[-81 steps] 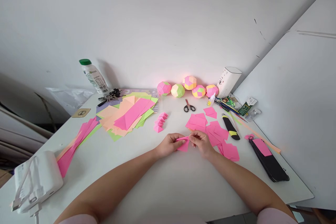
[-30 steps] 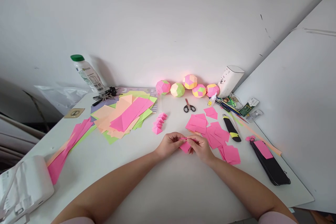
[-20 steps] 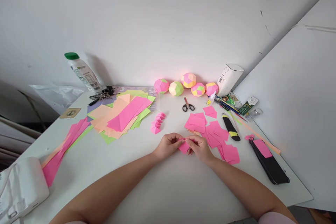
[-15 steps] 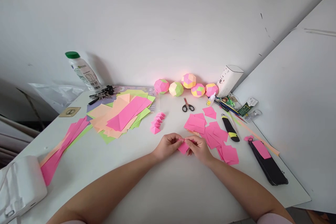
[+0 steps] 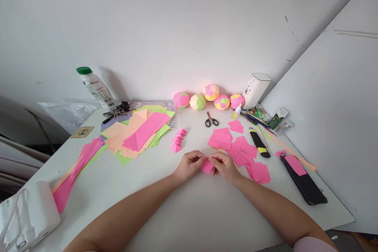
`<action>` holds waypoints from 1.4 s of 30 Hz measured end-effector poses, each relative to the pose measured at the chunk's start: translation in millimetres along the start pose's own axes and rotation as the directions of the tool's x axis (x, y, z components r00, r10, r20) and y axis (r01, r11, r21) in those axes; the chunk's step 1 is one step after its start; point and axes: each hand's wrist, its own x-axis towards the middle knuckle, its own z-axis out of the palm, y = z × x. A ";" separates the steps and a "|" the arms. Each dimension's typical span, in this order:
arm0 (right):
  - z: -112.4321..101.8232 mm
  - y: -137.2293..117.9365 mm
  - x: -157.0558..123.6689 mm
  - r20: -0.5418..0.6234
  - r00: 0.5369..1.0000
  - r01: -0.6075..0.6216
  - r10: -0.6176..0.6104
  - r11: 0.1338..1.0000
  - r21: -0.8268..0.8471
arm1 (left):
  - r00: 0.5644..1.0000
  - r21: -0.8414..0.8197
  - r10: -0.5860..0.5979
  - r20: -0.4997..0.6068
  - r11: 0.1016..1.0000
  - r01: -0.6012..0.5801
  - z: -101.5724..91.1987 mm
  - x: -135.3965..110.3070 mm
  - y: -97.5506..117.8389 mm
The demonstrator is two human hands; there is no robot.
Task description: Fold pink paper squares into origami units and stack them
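Pink paper sits pinched by left hand and right hand, forearms converging.

a pale pink, plain cloth short sleeve with a smooth, curved hem circles the right arm well back from the right fingers. between hem and fingers that arm is bare; behind the left fingers the left forearm is bare too.

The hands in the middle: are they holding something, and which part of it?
Yes, a small pink paper, pinched near its far edge: the left hand on the left side, the right hand on the right.
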 end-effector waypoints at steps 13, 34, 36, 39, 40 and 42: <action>0.2 0.6 -0.5 0.016 1.000 -0.022 0.023 0.999 -0.045 | 0.997 0.009 -0.005 0.073 1.000 0.005 0.5 0.8 -1.9; -0.2 -3.6 -1.8 -0.016 0.997 -0.076 0.077 0.996 0.043 | 0.994 0.038 -0.104 0.029 0.994 0.103 -0.6 -1.8 -0.6; -1.1 -4.5 -1.6 -0.021 0.997 -0.072 0.073 0.995 0.076 | 0.993 0.003 -0.117 0.011 0.993 0.117 -1.8 -1.5 0.3; -1.7 -4.8 -1.5 -0.010 0.998 -0.057 0.059 0.993 0.104 | 0.994 -0.010 -0.110 0.005 0.994 0.110 -3.1 -1.4 -0.1; -1.6 -4.4 -1.5 -0.007 0.999 -0.051 0.052 0.994 0.100 | 0.995 0.004 -0.100 0.018 0.995 0.100 -3.3 -1.6 -0.6; -0.8 -3.1 -1.7 0.002 0.999 -0.040 0.040 0.997 0.071 | 0.995 0.063 -0.083 0.056 0.995 0.080 -3.1 -2.2 -1.7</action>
